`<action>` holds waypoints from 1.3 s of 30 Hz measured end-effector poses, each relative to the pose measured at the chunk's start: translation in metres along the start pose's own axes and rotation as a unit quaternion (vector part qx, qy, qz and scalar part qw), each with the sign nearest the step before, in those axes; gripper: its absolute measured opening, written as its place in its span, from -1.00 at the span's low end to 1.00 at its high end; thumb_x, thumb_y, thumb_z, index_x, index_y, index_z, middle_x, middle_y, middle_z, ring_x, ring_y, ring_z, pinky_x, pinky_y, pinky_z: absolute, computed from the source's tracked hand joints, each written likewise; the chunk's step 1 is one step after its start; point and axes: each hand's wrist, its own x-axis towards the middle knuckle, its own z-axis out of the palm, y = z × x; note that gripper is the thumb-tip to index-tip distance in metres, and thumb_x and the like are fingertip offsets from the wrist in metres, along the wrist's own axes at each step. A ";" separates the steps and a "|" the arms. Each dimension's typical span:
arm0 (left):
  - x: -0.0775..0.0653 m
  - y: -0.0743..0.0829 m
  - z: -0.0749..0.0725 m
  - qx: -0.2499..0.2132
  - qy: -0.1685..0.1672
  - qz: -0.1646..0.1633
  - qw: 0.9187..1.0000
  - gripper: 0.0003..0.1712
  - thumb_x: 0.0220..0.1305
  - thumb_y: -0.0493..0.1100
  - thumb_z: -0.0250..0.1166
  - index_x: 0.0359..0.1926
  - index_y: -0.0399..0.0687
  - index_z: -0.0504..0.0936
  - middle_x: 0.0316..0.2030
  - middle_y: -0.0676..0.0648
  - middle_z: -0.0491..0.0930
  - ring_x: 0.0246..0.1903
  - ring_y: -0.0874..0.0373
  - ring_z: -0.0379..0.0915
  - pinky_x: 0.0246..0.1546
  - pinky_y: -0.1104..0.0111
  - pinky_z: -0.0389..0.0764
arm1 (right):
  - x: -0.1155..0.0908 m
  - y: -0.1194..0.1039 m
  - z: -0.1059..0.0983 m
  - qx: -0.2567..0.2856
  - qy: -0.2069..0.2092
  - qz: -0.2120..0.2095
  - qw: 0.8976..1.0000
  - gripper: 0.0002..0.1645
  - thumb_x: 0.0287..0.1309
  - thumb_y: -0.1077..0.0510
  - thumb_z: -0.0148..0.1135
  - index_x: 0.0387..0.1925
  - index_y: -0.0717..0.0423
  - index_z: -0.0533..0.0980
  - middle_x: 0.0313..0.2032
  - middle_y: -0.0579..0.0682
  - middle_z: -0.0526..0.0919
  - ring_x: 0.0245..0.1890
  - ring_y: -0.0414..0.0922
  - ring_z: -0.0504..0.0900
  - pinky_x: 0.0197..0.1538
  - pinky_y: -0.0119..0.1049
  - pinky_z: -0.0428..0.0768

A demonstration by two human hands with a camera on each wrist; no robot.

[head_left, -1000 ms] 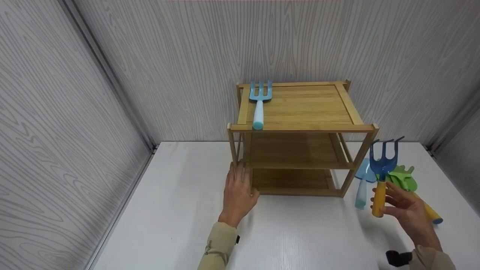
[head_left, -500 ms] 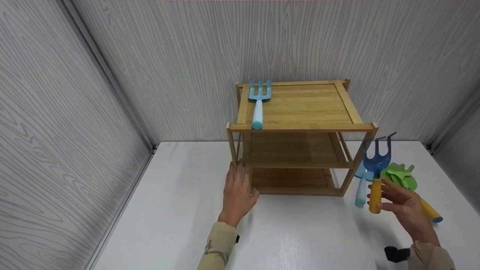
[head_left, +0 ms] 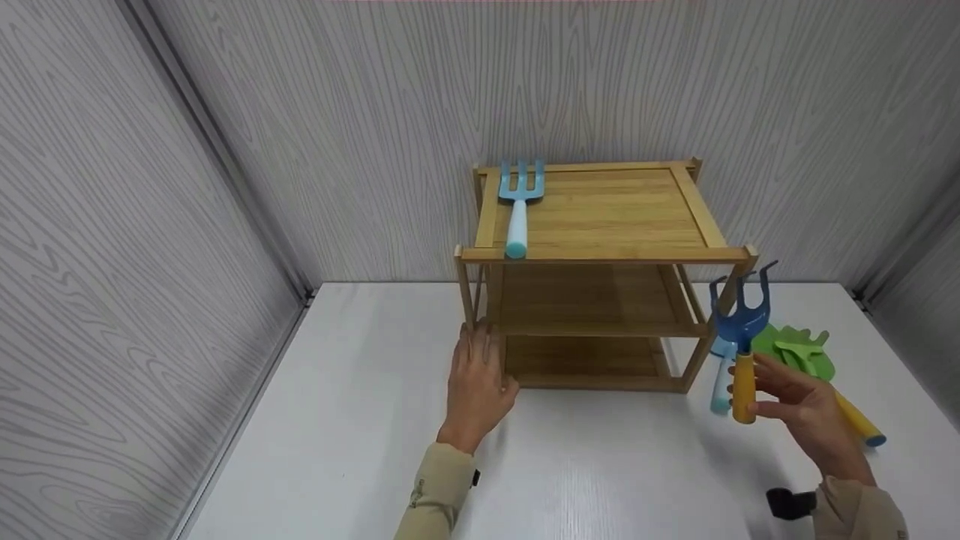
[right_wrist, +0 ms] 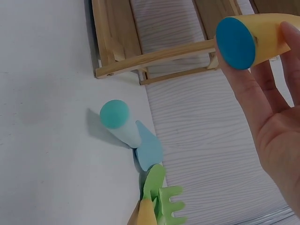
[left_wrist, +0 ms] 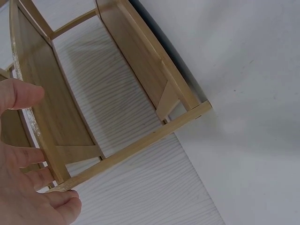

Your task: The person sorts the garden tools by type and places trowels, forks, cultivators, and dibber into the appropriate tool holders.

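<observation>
My right hand (head_left: 799, 405) holds a small garden fork (head_left: 742, 324) by its yellow handle, blue tines upward, just right of a three-tier wooden shelf rack (head_left: 600, 255). In the right wrist view, the blue end of that handle (right_wrist: 236, 43) shows between thumb and fingers. My left hand (head_left: 476, 390) rests against the rack's left front post, fingers straight along it. In the left wrist view its thumb (left_wrist: 23, 93) stands apart from the fingers, which touch the rack's edge (left_wrist: 61, 173). A light-blue garden fork (head_left: 518, 210) lies on the top tier at the left.
Right of the rack, a light-blue trowel (head_left: 722, 386) lies on the white table (head_left: 360, 420), partly hidden behind the held fork. Beside it are green garden tools (head_left: 806, 352) with a yellow handle (head_left: 859, 420). Panelled walls (head_left: 375, 135) stand behind and at both sides.
My right hand has moved left and slightly up with the blue-tined garden fork, toward the rack's right front post. The left hand and the rack have stayed in place.
</observation>
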 end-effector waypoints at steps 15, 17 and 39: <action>0.000 0.002 0.000 0.009 -0.007 -0.004 1.000 -0.20 0.06 -0.25 0.36 0.35 -0.40 0.37 0.33 -0.36 0.32 0.38 -0.38 0.16 0.38 -0.03 0.26 | 0.009 -0.010 0.009 0.033 -0.053 -0.046 0.997 -0.21 0.13 0.63 0.20 0.36 0.08 0.49 -0.03 -0.16 0.74 -0.06 -0.23 0.70 -0.07 -0.37 0.65; 0.000 0.002 0.000 0.009 -0.009 -0.006 1.000 -0.20 0.06 -0.25 0.36 0.35 -0.39 0.37 0.33 -0.36 0.32 0.37 -0.38 0.16 0.38 -0.03 0.26 | 0.011 -0.011 0.010 0.030 -0.056 -0.054 0.997 -0.22 0.13 0.63 0.20 0.35 0.09 0.49 -0.04 -0.15 0.74 -0.06 -0.22 0.71 -0.08 -0.36 0.65; 0.001 0.002 0.001 0.017 0.003 0.000 1.000 -0.22 0.03 -0.27 0.33 0.33 -0.43 0.39 0.31 -0.39 0.35 0.35 -0.41 0.20 0.34 -0.06 0.32 | 0.021 -0.032 0.024 -0.041 -0.077 -0.080 0.993 -0.20 0.13 0.60 0.22 0.40 0.15 0.42 0.01 -0.22 0.71 -0.04 -0.26 0.69 -0.10 -0.36 0.67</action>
